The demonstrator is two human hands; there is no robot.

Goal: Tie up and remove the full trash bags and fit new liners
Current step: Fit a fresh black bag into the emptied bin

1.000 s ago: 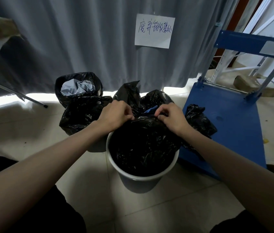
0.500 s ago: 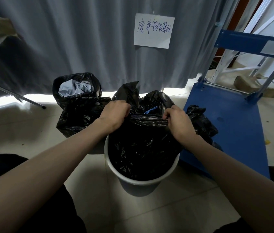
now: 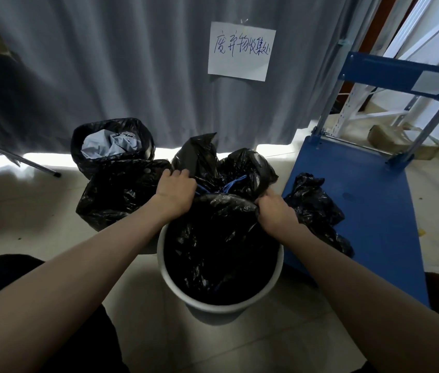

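So both hands are clamped on the far edge of the black liner (image 3: 221, 249) sitting in the white bin (image 3: 218, 305), left hand (image 3: 176, 191) on the back-left of the mouth and right hand (image 3: 275, 212) on the back-right, with a stretch of plastic pulled fairly taut between them. Fingers on both are curled into the film, so it's a proper grip, not just resting. My read is they're spreading the opening wide so it can be rolled over the rim, since the near side of the rim is bare white while the bag body slumps down inside the bin. Hands are apart, roughly the width of the bin mouth, and the liner hangs below and toward the person from them. Right behind the hands sits a tied bag (image 3: 240, 168) with a blue drawstring showing, another full bag (image 3: 121, 189) to its left, and a third (image 3: 315, 205) leaning on the blue cart (image 3: 361, 211), probably parked there for hauling out. A second bin (image 3: 112, 145) by the curtain (image 3: 105, 63) has pale paper in it.
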